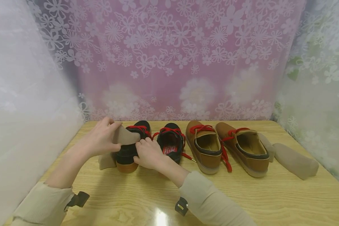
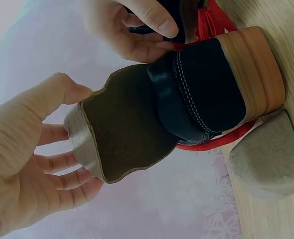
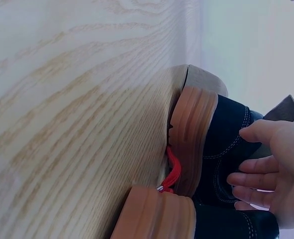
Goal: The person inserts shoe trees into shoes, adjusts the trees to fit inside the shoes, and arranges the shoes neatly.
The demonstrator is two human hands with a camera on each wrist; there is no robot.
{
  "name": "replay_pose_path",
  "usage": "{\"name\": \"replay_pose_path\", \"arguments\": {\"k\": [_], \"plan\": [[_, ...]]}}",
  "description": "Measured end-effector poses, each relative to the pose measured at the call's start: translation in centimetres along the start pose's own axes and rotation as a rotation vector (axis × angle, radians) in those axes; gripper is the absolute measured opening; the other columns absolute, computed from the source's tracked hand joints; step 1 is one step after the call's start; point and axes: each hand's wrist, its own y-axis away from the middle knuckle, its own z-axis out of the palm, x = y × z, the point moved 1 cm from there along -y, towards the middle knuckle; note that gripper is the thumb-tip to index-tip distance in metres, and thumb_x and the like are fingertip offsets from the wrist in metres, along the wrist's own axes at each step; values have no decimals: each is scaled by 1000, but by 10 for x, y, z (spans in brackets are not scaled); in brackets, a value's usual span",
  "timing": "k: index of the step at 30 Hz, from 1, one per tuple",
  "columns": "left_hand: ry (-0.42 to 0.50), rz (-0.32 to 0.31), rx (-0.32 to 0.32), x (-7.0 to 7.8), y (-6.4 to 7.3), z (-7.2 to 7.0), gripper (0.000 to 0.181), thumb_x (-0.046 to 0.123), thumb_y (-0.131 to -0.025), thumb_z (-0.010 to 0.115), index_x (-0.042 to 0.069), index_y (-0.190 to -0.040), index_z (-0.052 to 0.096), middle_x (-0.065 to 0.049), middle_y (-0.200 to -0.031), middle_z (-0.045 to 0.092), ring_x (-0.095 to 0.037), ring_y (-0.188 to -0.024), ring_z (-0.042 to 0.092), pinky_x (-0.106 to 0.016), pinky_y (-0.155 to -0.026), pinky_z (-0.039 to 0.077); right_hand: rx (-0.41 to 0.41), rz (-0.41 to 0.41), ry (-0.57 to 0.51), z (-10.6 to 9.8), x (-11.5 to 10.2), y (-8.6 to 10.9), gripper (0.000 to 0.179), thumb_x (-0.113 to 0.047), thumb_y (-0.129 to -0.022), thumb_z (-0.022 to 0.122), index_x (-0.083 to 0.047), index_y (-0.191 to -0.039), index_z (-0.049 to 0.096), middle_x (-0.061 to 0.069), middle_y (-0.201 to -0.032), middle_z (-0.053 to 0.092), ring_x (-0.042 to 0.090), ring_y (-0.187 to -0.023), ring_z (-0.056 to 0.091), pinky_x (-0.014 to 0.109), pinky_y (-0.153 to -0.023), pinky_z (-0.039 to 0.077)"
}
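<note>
My left hand (image 1: 103, 138) grips the near end of a grey-beige moulded-pulp shoe insert (image 1: 125, 135), thumb on one edge and fingers on the other. The insert's hollow underside shows in the left wrist view, and its far end lies in the opening of the leftmost black shoe (image 1: 125, 153). Beside that shoe, my right hand (image 1: 149, 153) holds its heel and side, with the thumb (image 3: 256, 132) near the back seam. Red laces run across the shoe's front. A second insert (image 2: 271, 154) rests on the table at its left.
Another black shoe (image 1: 172, 126) with red laces stands just right of the first. Two brown shoes (image 1: 209, 164) (image 1: 255, 164) follow, their red laces hanging loose between them. Two more inserts (image 1: 295, 160) (image 1: 265, 141) lie at the right of the wooden table (image 1: 135, 207). Flowered curtains (image 1: 169, 62) enclose it.
</note>
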Motion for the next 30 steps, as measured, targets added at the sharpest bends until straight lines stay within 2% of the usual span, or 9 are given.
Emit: {"name": "replay_pose_path", "arguments": {"k": [9,17,30], "plan": [[21,-19,-18,0,-5,1,70,15,-73,69,-6,-134,42,-20,-109,41,-34,-93,43,-45,-74,40,-12,-7,-16,-1,1,2,38,-42,-87,60,-10,-109,61,1,-100,59,18,-89,49,31,-72,42],[28,-38,-31,-2,-11,4,74,17,-74,69,-6,-137,38,-22,-113,40,-36,-97,43,-48,-78,40,-19,-1,-10,-2,1,2,38,-42,-87,59,-11,-110,61,1,-102,59,18,-92,49,34,-77,42],[42,-75,-67,-3,-17,8,75,19,-75,69,-5,-138,37,-21,-113,40,-35,-96,44,-46,-77,41,-16,-6,-4,-3,1,2,38,-42,-87,59,-11,-109,61,2,-101,59,18,-93,49,35,-79,42]]}}
